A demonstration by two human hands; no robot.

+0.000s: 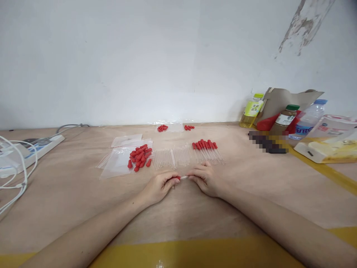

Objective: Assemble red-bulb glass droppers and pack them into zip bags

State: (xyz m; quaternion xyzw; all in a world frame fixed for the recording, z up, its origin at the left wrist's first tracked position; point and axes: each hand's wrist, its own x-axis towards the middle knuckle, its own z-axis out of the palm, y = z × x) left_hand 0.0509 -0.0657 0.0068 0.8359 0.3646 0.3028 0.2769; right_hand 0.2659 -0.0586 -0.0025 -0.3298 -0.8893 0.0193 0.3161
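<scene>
Left hand: The person's left hand (164, 183), resting low over the brown-covered surface (178, 214), pinches a red bulb (177, 178) between thumb and fingers.
Right hand: Opposite it, the right hand (205, 179) pinches a slim clear tube (184, 177), fingertips pressed together around it.
Bulb and tube: The pair meets in line between the two hands, near the front of the laid-out rows; how far the tube sits inside the bulb is hard to tell, as fingers cover the joint.
Bare tubes: A row of clear tubes (170, 157) lies side by side just beyond the hands.
Capped tubes: To their right, red-topped tubes (206, 146) fan out behind the right hand.
Loose bulbs: A pile of red bulbs (140, 156) lies at left, partly over flat plastic bags (115, 163).
Edges: A white power strip (44, 149) stands far left; bottles (283, 121) cluster far right.
</scene>
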